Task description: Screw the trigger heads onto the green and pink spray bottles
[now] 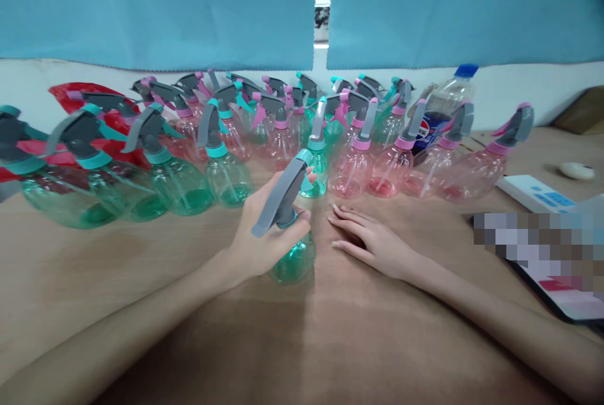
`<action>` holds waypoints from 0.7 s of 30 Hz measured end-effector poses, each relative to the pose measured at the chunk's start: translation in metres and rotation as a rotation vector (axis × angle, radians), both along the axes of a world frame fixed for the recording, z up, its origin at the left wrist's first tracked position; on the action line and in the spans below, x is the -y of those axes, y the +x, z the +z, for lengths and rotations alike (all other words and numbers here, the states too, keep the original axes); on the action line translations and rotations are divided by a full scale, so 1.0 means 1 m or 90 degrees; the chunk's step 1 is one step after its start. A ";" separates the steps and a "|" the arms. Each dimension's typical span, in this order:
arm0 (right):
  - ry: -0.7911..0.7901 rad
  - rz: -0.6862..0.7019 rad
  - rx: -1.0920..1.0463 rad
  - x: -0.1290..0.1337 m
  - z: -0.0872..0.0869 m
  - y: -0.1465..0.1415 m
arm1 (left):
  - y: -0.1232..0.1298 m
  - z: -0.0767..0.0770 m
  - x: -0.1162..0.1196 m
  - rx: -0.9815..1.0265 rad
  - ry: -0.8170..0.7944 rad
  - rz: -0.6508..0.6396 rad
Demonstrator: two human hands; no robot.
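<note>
My left hand [268, 229] is wrapped round the neck of a green spray bottle [293, 261] with a grey and teal trigger head. The bottle stands upright on the wooden table [349, 342], and my fingers hide part of its neck. To its right, my right hand [363, 235] lies on the tabletop with its fingers stretched out, holding nothing. Just beyond both hands stands another green spray bottle [314, 166]. A pink spray bottle [352, 169] is beside that one, at the front of the pink row.
Several green spray bottles [184, 185] line the left, and several pink ones [389, 169] the right, with more behind. A cola bottle [438, 109] stands at the back right. Nearer are a white box [535, 194], a mouse [576, 171] and a partly blurred tablet-like object [573, 304].
</note>
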State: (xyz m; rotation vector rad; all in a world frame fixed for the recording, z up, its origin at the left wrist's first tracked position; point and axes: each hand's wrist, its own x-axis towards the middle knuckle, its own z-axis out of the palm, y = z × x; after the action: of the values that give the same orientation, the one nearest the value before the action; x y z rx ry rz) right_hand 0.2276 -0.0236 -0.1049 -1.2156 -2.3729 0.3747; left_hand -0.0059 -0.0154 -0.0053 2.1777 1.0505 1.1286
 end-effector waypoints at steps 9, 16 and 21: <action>0.003 0.001 0.024 -0.001 -0.001 0.001 | 0.000 0.002 0.001 0.001 -0.005 -0.002; 0.009 -0.001 0.021 0.000 0.001 0.000 | 0.001 0.002 0.000 -0.007 -0.007 0.011; 0.004 0.002 -0.007 0.000 0.001 0.000 | 0.002 0.005 0.001 -0.003 -0.017 0.011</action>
State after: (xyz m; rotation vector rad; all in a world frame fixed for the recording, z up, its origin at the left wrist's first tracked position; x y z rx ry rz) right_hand 0.2275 -0.0240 -0.1036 -1.2039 -2.3661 0.3736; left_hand -0.0040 -0.0167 0.0001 2.1560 1.0819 1.1104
